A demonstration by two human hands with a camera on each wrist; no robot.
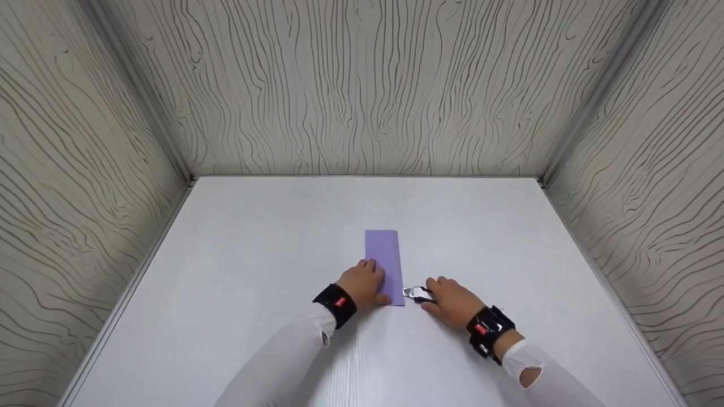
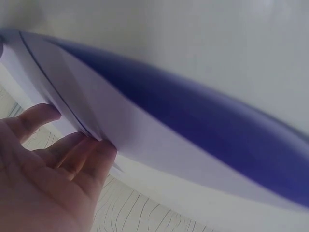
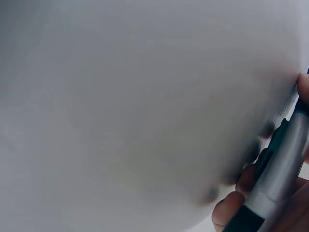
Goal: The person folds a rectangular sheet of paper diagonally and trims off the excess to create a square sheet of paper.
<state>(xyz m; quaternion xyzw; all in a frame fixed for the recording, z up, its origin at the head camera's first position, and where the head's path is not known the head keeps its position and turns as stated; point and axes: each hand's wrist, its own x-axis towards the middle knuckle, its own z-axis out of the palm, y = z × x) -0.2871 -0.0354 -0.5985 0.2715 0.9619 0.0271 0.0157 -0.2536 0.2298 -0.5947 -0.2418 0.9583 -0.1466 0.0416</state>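
A folded strip of purple paper (image 1: pixel 383 246) lies lengthwise on the white table. My left hand (image 1: pixel 362 284) rests on its lower left part, fingertips on the paper and thumb near the bottom edge. In the left wrist view the fingers (image 2: pixel 99 162) touch the paper (image 2: pixel 130 125), whose layers bow apart over a dark purple inner side. My right hand (image 1: pixel 454 303) grips a silver hole punch (image 1: pixel 421 294) with black handles. Its metal head meets the strip's right edge near the bottom. In the right wrist view, fingers wrap the punch's silver handle (image 3: pixel 282 169); its head is out of frame.
The white tabletop (image 1: pixel 254 237) stretches around the paper on all sides. Wood-grain panels (image 1: pixel 362 85) enclose it at the back, left and right, with grey metal strips at the corners. Each wrist wears a black strap (image 1: pixel 336 305).
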